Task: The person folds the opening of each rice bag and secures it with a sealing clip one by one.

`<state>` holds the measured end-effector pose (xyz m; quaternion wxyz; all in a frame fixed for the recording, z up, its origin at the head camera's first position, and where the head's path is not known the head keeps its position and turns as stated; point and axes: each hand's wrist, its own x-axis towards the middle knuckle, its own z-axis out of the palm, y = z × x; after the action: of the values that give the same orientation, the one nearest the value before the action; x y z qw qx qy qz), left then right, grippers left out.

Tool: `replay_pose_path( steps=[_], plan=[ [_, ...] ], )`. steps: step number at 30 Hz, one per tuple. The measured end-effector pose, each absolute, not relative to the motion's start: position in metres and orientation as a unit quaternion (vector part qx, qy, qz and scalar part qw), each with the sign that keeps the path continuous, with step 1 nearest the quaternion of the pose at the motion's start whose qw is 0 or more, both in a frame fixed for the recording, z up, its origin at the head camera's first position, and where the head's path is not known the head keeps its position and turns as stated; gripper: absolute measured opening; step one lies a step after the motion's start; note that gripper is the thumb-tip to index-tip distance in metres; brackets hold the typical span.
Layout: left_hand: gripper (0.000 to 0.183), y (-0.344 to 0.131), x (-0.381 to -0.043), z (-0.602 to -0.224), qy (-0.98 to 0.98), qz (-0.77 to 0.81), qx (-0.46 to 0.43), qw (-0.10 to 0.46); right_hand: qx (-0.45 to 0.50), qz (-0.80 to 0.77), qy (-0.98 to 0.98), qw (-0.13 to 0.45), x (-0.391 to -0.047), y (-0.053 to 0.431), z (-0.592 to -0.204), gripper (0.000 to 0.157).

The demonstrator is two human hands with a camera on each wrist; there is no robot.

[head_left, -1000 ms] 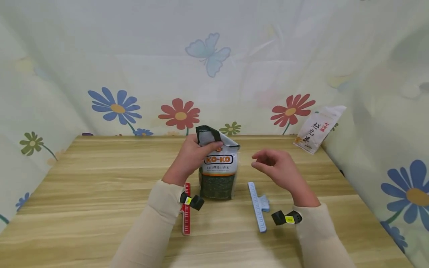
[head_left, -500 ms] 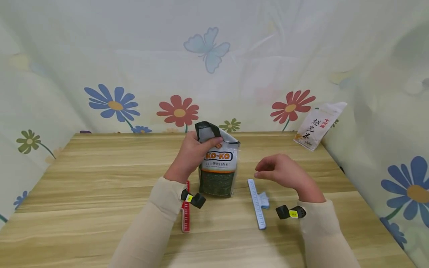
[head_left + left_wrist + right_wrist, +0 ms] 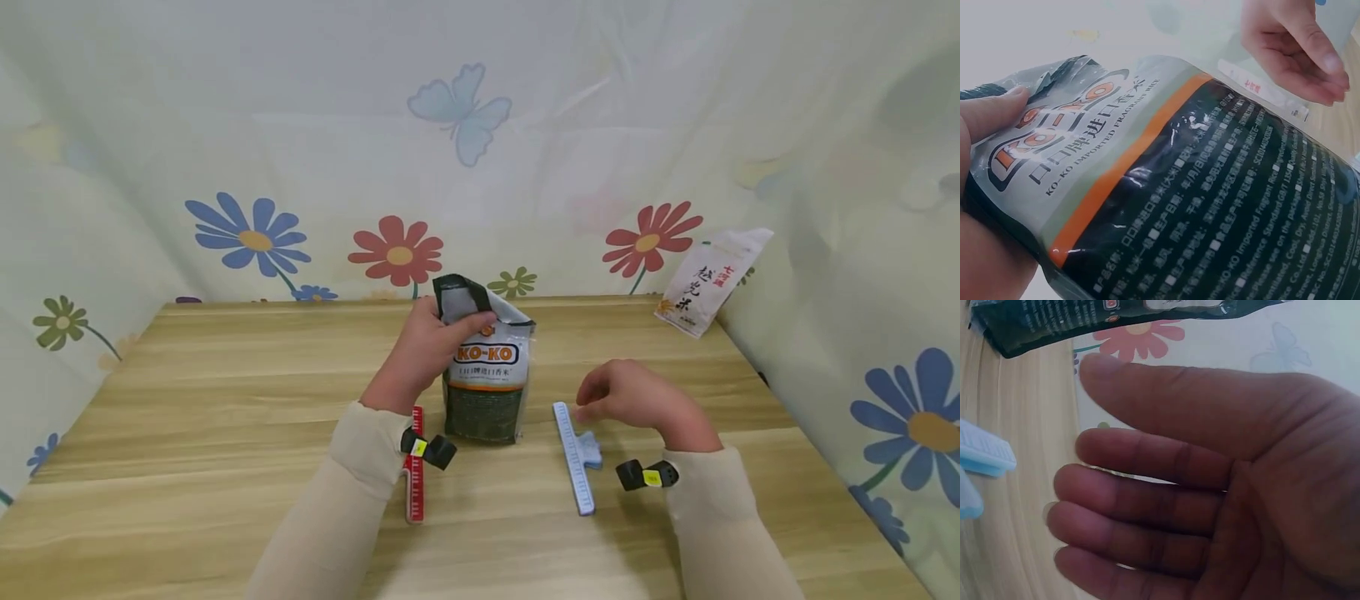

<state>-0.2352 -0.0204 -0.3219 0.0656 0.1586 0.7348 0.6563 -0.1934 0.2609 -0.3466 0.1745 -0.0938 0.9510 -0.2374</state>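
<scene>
A KO-KO fragrant rice bag, silver above and dark green below, stands upright on the table with its top edge folded over. My left hand grips the bag's upper left side, thumb across the front; in the left wrist view the thumb presses beside the logo. To the right, my right hand hovers near the top end of a light blue sealing clip. The right wrist view shows the right hand with loosely bent fingers and nothing in them, and part of the blue clip at the left.
A red sealing clip lies beneath the left wrist, partly hidden by the wrist camera. At the back right corner a white rice bag leans against the flowered backdrop. All this is on a wood-grain table.
My right hand has moved down and slightly right, away from the rice bag and closer to the blue clip. The left hand keeps its hold on the bag.
</scene>
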Motion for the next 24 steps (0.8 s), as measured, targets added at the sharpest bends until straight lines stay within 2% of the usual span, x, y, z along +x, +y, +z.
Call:
replay_pose_path(
  steps=[10,24],
  plan=[
    [0.029,-0.021,-0.234,-0.322,0.735,0.655,0.16,0.068,-0.07,-0.212,0.95,0.218,-0.192,0.26,-0.353,0.013],
    [0.031,-0.023,-0.234,-0.322,0.735,0.656,0.153,0.077,-0.047,-0.166,0.952,0.251,-0.195,0.255,-0.365,0.017]
  ],
)
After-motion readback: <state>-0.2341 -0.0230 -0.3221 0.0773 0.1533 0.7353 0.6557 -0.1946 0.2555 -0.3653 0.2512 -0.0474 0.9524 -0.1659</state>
